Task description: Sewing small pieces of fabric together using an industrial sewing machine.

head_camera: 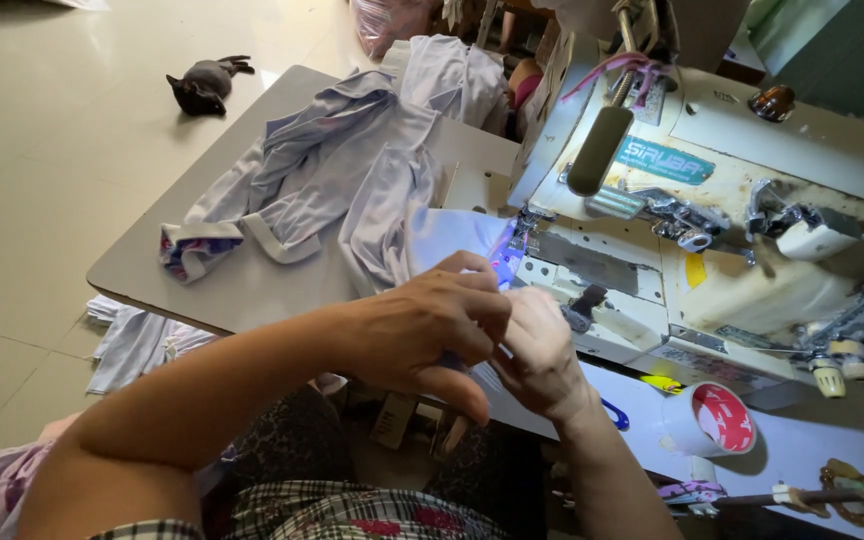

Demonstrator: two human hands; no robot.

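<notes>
Pale lilac cloth (422,225) lies on the grey table (202,290), with one end under the presser foot area of the cream sewing machine (732,260). The left hand (422,325) is curled closed and pinches the edge of this cloth just at 9 o'clock from the needle. The right hand (542,350) touches the left one at its 3 o'clock side, fingers bent on the same edge. A roll of tape (712,420) stands at 4 o'clock from the hands. A small dark cat (207,85) lies on the floor at 11 o'clock, well apart.
</notes>
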